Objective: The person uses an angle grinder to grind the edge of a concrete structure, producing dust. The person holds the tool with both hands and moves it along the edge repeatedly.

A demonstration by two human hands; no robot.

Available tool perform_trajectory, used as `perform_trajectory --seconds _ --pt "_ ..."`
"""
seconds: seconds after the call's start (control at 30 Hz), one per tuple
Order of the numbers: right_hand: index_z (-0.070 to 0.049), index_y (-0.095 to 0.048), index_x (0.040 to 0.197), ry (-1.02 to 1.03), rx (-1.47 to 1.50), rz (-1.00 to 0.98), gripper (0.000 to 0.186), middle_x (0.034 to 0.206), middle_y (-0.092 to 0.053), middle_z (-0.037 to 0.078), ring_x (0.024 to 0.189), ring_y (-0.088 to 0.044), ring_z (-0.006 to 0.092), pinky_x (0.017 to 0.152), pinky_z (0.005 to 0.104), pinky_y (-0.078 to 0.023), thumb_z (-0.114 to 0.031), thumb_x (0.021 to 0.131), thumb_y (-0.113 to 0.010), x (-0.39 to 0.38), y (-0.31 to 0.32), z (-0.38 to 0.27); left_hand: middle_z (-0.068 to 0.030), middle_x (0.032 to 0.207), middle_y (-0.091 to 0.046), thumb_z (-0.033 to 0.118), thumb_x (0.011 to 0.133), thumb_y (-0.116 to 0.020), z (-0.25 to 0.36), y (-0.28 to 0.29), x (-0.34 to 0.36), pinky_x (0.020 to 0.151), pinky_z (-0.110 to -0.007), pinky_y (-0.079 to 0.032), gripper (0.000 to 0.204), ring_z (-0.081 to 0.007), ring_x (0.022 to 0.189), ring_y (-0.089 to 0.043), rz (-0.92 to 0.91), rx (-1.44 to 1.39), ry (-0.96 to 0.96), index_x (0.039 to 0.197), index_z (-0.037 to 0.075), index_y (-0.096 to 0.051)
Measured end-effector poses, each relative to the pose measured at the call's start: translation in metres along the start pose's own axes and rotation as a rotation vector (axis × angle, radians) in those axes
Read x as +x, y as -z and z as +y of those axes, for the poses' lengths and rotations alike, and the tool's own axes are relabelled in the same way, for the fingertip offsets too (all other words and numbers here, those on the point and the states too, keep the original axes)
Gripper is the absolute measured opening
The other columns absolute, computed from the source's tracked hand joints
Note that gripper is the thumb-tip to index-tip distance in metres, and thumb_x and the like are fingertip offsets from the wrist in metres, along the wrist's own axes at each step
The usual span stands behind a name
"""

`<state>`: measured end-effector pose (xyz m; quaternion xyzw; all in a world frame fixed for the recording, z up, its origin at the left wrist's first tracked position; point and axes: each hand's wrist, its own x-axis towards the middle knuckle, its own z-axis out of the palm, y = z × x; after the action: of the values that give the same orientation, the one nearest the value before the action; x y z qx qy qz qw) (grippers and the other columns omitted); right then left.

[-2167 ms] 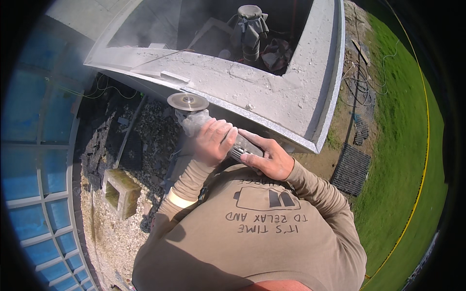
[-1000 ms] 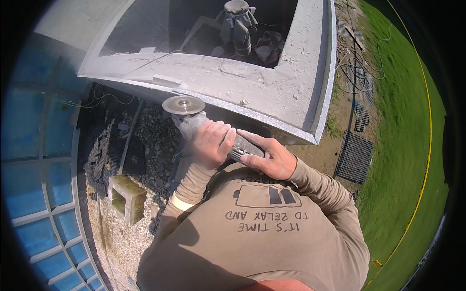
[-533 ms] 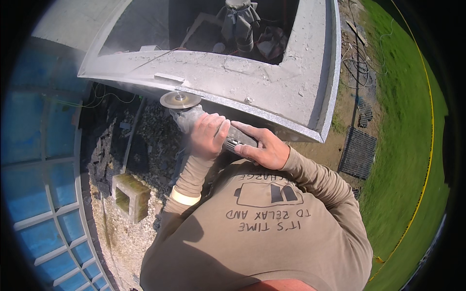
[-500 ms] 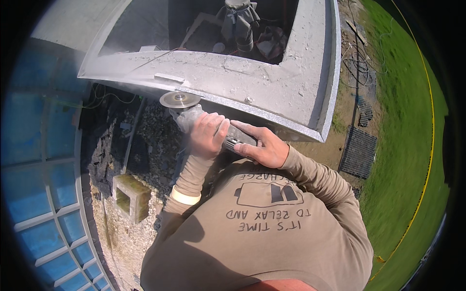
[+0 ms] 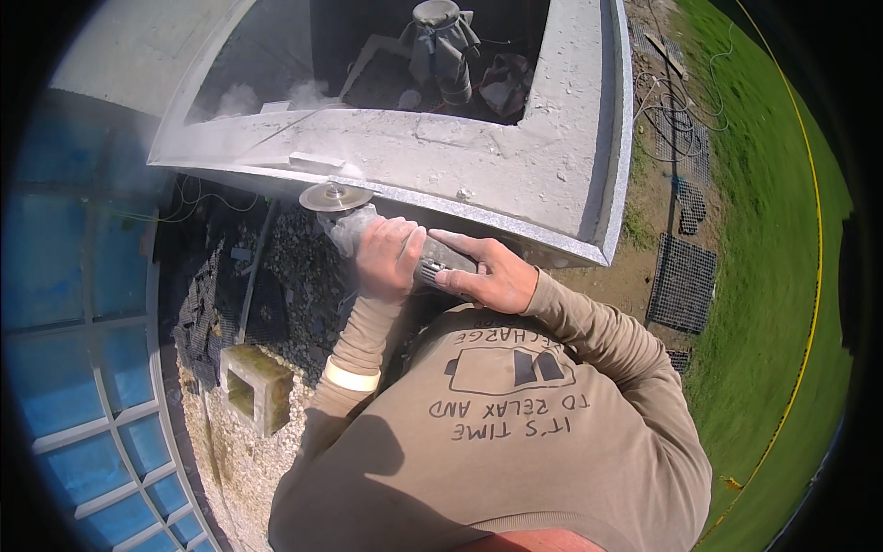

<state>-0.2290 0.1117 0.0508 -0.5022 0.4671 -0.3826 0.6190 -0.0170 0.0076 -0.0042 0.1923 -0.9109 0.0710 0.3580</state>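
Left hand point(image 5: 388, 258) and right hand point(image 5: 497, 274) both close on a dusty grey angle grinder point(image 5: 448, 260). Clock face laid over the view, twelve at the far side.

Left: fingers curled well over the forward body, just behind the head and its cloudy, translucent covering point(image 5: 342, 232); little opening. Right: at three o'clock from the left, partly open to the width of the rear body, thumb and fingers on opposite sides.

Grinder points toward ten; its round, silvery-tan metal disc point(image 5: 336, 196) lies nearly flat at the speckled pale-grey edge strip point(image 5: 497, 218) of the whitish concrete ledge point(image 5: 460, 147). White dust point(image 5: 353, 172) rises at one o'clock from the disc. A narrow, pale, flat loose piece point(image 5: 315, 163) rests on the ledge at eleven from it.

Step in hand (judged): grinding or cutting along the edge. Exact contact line cannot be made out.

Next move (judged) calls for a firm two-handed hold, disc angle kept constant, slow travel along the strip. Risk: disc catching the loose piece, or dust hiding the line.

Hollow grey, moss-stained concrete block point(image 5: 258, 391) stands on gravel at eight.
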Motion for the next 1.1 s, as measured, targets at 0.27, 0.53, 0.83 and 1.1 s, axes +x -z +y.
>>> perform_trajectory --seconds 0.27,0.53,0.83,1.1 --pt "0.003 -0.038 0.158 0.036 -0.002 0.007 0.075 0.116 -0.068 0.015 0.093 -0.063 0.0149 0.084 0.0298 -0.052 -0.029 0.097 -0.066 -0.037 0.006 0.0 -0.0092 0.11 -0.07 0.012 0.087 -0.068 0.037 0.011 0.011 0.098 -0.05 -0.054 0.031 -0.0285 0.107 -0.069 -0.046 0.015 -0.032 0.117 0.008 -0.066" --pt "0.005 -0.039 0.157 0.014 0.027 -0.003 0.074 0.133 -0.064 0.021 0.114 -0.06 0.0197 0.1 0.0336 -0.049 -0.029 0.097 -0.066 -0.038 0.005 0.002 -0.0093 0.113 -0.07 0.012 0.088 -0.068 0.037 0.012 0.009 0.099 -0.05 -0.053 0.031 -0.0284 0.108 -0.069 -0.062 0.004 -0.034 0.119 0.008 -0.065" --pt "0.006 -0.045 0.152 -0.026 0.011 0.032 0.07 0.115 -0.071 0.023 0.101 -0.067 0.0221 0.092 0.0357 -0.053 -0.027 0.096 -0.071 -0.019 -0.001 -0.005 -0.009 0.113 -0.07 0.011 0.088 -0.068 0.015 0.006 0.002 0.099 -0.05 -0.053 0.03 -0.0288 0.109 -0.069 -0.035 -0.01 -0.022 0.118 0.009 -0.065" --pt "0.003 -0.041 0.156 0.048 0.004 0.013 0.071 0.097 -0.067 0.008 0.07 -0.054 0.0088 0.064 0.026 -0.047 -0.026 0.097 -0.066 0.002 -0.004 -0.002 -0.0093 0.111 -0.069 0.011 0.088 -0.067 -0.003 -0.002 -0.004 0.099 -0.051 -0.054 0.03 -0.0293 0.108 -0.069 -0.008 -0.038 0.008 0.118 0.008 -0.065"
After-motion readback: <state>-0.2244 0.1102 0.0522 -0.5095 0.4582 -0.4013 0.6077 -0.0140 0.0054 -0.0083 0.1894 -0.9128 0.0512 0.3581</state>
